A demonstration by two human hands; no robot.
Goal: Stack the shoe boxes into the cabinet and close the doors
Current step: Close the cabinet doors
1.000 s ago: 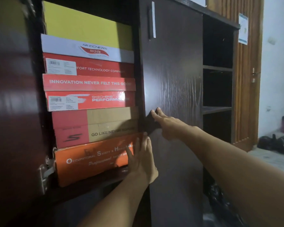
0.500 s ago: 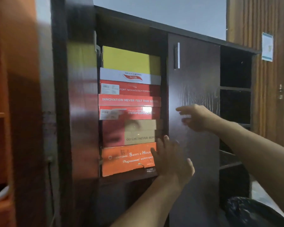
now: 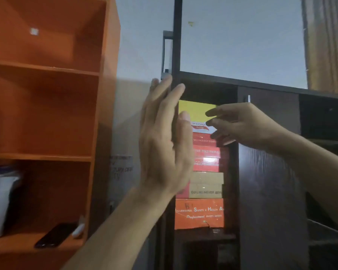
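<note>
Shoe boxes point(image 3: 203, 172) stacked in one column inside the cabinet point(image 3: 261, 191), left compartment. Left door point(image 3: 176, 45) open, seen edge-on, left of the stack; right door point(image 3: 269, 182) shut, right of it. Open shelves further right. Shelf unit point(image 3: 47, 114) well left of the cabinet; phone point(image 3: 55, 235) lies on its lower shelf. Left hand point(image 3: 164, 145) at the open door's edge, right hand point(image 3: 242, 127) before the stack's upper boxes.

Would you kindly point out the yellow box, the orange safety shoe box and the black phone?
yellow box point(image 3: 195, 111): head view, middle of its visible front face.
orange safety shoe box point(image 3: 199, 214): head view, centre of its printed front.
black phone point(image 3: 54, 235): head view, middle of its screen.
</note>
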